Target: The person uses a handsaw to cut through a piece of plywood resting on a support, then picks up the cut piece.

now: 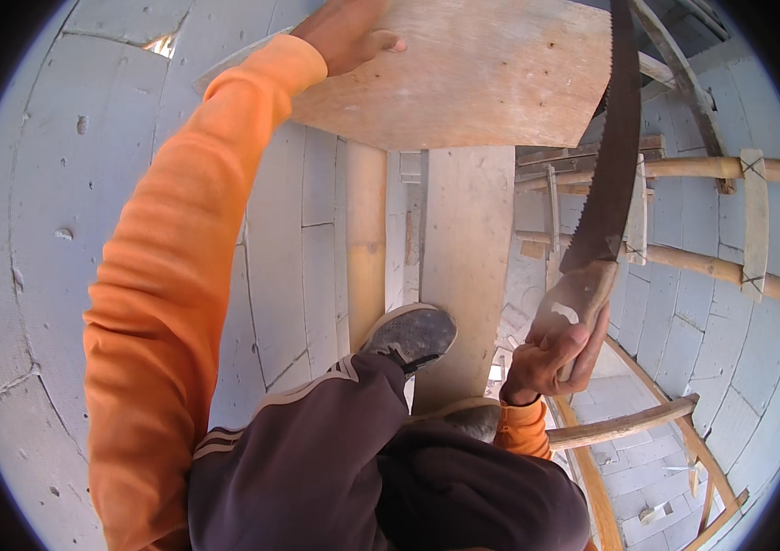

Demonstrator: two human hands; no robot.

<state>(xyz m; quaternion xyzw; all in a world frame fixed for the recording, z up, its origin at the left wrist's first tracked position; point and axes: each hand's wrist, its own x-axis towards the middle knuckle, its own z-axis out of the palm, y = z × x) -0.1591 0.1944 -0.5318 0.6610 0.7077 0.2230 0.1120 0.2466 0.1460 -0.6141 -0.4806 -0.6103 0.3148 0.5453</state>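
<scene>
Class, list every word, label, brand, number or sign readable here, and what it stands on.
None can be read. The plywood board shows only grain and dark spots; the saw blade, its wooden handle and the pale plank carry no legible lettering. Any finer marks are too small to tell.

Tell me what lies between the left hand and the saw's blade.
In the head view, the pale wooden sheet fills the stretch between the left hand and the saw's blade; no other object shows there.
</scene>
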